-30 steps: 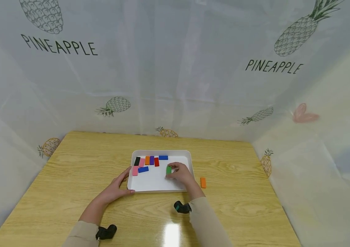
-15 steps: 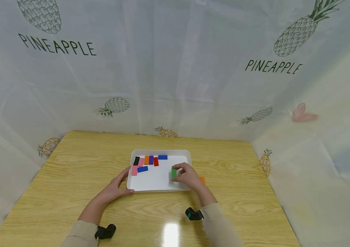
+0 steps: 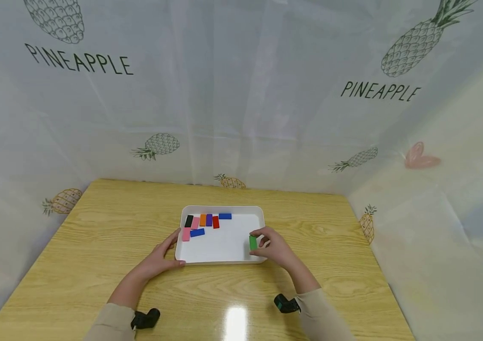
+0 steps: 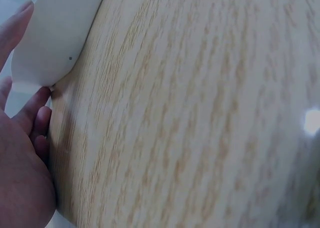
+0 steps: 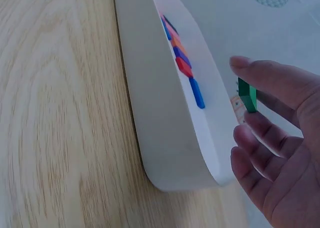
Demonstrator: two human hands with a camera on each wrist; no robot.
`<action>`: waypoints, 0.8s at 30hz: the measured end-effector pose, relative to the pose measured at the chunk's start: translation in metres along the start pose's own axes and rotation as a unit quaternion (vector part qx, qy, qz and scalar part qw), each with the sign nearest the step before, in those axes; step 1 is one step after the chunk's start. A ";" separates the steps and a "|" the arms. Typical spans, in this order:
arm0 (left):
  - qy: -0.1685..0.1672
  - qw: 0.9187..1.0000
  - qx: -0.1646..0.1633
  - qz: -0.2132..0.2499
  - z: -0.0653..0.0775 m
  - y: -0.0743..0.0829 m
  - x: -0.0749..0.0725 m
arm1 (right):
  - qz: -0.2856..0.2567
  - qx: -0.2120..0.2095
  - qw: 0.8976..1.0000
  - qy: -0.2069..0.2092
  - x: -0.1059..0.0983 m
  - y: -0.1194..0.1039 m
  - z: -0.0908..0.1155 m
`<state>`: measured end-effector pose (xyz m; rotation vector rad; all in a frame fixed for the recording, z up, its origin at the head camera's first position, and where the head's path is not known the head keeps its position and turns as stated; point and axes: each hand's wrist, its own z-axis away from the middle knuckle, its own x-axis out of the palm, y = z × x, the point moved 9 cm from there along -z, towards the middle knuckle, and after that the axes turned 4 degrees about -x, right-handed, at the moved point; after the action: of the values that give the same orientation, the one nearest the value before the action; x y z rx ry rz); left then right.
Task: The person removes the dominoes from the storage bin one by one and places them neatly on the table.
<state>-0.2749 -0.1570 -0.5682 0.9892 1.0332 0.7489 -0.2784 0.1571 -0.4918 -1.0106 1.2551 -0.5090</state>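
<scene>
Green block (image 3: 252, 243): held over the right end of the white tray (image 3: 220, 252), long axis running near to far. The right hand (image 3: 274, 247), to its right, pinches both ends. The left hand (image 3: 158, 261), well apart, touches the tray's left end, relaxed.

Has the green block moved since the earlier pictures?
Yes, rightward: in the head view, the green block is now nearer the right end of the white tray.

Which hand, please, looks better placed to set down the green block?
Probably the right hand: it pinches the green block near the right end of the tray, while the left hand touches the tray's left end.
</scene>
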 end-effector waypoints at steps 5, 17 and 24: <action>-0.003 1.000 0.003 0.013 0.001 -0.002 0.001 | 0.005 -0.007 1.000 0.003 -0.011 0.004 0.011; 0.001 1.000 -0.004 0.012 0.001 -0.006 0.003 | 0.052 0.005 0.998 0.027 -0.042 0.030 0.037; 0.004 1.000 -0.014 0.008 0.002 -0.007 0.004 | 0.071 0.035 0.996 0.045 -0.057 0.053 0.048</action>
<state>-0.2713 -0.1567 -0.5760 0.9733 1.0201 0.7787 -0.2598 0.2449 -0.5067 -0.8402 1.3702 -0.4890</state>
